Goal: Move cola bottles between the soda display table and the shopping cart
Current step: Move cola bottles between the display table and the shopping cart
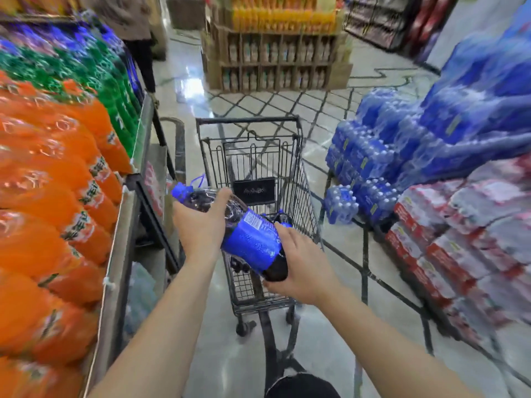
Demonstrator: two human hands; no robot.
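Both hands on one cola bottle (247, 239), carried lying down over the near end of the shopping cart (309, 196). The left hand (201, 225) curls around the clear upper section near the blue cap, and the right hand (298, 265) cups the dark base. Its long axis slants from cap, up-left toward the soda display desk (126, 225), to base at lower right. Another bottle sits in the basket. Which direction it's headed, I'd not call.

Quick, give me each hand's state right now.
Left hand: grips the upper part of the cola bottle, near the neck.
Right hand: holds the same bottle at its base end, over the shopping cart.
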